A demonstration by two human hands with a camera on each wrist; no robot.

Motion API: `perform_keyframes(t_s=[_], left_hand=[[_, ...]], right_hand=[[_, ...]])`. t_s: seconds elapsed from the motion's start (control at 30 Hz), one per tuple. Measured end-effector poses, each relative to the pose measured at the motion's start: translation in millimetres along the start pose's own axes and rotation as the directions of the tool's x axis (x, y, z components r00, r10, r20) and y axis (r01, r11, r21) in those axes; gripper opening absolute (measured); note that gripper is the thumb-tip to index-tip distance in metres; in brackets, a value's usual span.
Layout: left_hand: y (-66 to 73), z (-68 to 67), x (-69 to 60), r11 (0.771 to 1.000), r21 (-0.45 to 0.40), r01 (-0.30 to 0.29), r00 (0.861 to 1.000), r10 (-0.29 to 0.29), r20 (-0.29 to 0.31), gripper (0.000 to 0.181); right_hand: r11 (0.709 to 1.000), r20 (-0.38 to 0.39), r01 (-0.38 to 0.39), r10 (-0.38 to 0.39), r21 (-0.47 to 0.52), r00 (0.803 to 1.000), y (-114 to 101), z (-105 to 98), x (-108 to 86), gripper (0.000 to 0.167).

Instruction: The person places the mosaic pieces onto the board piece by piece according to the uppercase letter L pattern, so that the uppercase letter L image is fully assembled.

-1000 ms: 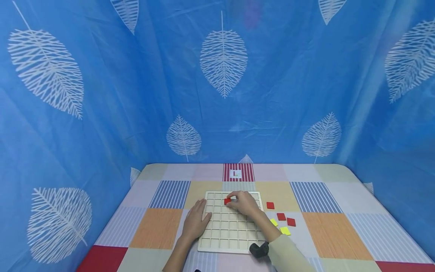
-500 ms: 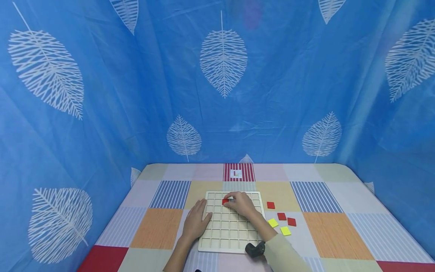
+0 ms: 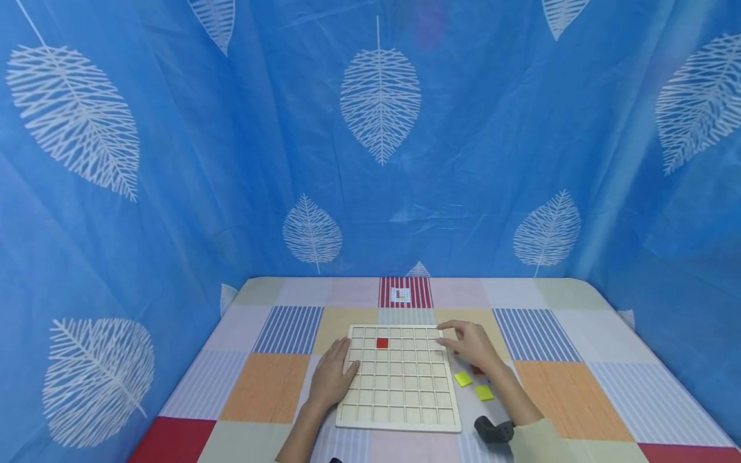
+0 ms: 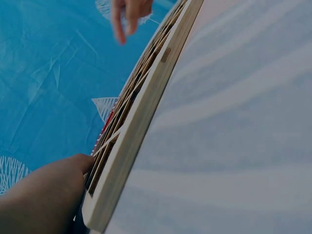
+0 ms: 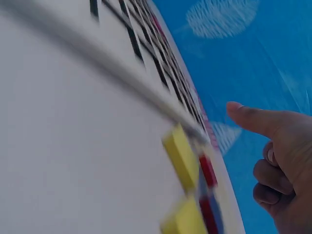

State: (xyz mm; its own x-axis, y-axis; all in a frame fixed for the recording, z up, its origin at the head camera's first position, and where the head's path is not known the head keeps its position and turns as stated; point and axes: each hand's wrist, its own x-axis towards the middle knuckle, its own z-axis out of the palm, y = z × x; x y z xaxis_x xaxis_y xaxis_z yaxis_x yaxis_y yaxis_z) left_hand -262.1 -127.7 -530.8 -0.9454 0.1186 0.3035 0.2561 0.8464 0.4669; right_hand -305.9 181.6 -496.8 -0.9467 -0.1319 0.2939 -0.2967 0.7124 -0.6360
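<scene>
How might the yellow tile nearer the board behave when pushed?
That yellow tile looks rigid, judging by its straight edges. Lying flat, it would probably slide rather than roll or tip. Being small, it seems likely light.

Before you: pale gridded board, lying flat. Red tile flat in its second-farthest row. Two yellow tiles just right of the board.

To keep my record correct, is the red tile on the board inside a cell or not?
Inside: in the head view, the red tile fits squarely between the lines of the board.
</scene>
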Motion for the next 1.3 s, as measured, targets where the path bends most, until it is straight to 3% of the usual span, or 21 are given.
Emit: perform_keyframes(t_s=[0.23,0.4,0.53,0.67,0.83,1.07,1.3], left_hand=[[-0.5,-0.9,0.2,1.000,-0.009,-0.002,1.000,0.002,0.000,0.057],[0.1,0.2,0.7,1.000,-0.007,0.006,1.000,-0.006,0.006,0.057],[0.4,1.1,1.3,1.000,-0.009,0.012,1.000,-0.012,0.012,0.057],[0.8,1.3,1.5,1.000,-0.006,0.017,1.000,-0.017,0.018,0.057],[1.0,0.3,1.4,1.000,-0.006,0.025,1.000,-0.024,0.018,0.058],[1.1,-0.3,0.5,1.000,-0.016,0.017,1.000,-0.017,0.013,0.057],[0.3,-0.7,-0.2,1.000,-0.011,0.003,1.000,-0.003,0.005,0.057]], right_hand=[[0.994,0.069,-0.103,0.106,-0.041,0.992,30.8,-24.8,-13.9,0.032],[0.987,0.105,-0.147,0.154,-0.066,0.983,37.1,-25.9,-18.2,0.032],[0.984,0.093,-0.163,0.169,-0.069,0.981,37.9,-24.0,-18.8,0.032],[0.993,0.054,-0.112,0.114,-0.046,0.992,31.2,-22.2,-17.5,0.032],[1.000,0.034,0.003,-0.003,0.001,0.999,4.1,-10.7,-9.9,0.033],[0.996,0.079,0.090,-0.091,0.019,0.993,-41.8,23.7,-5.2,0.027],[0.989,0.143,0.147,-0.149,0.024,0.978,-60.2,54.9,0.1,0.028]])
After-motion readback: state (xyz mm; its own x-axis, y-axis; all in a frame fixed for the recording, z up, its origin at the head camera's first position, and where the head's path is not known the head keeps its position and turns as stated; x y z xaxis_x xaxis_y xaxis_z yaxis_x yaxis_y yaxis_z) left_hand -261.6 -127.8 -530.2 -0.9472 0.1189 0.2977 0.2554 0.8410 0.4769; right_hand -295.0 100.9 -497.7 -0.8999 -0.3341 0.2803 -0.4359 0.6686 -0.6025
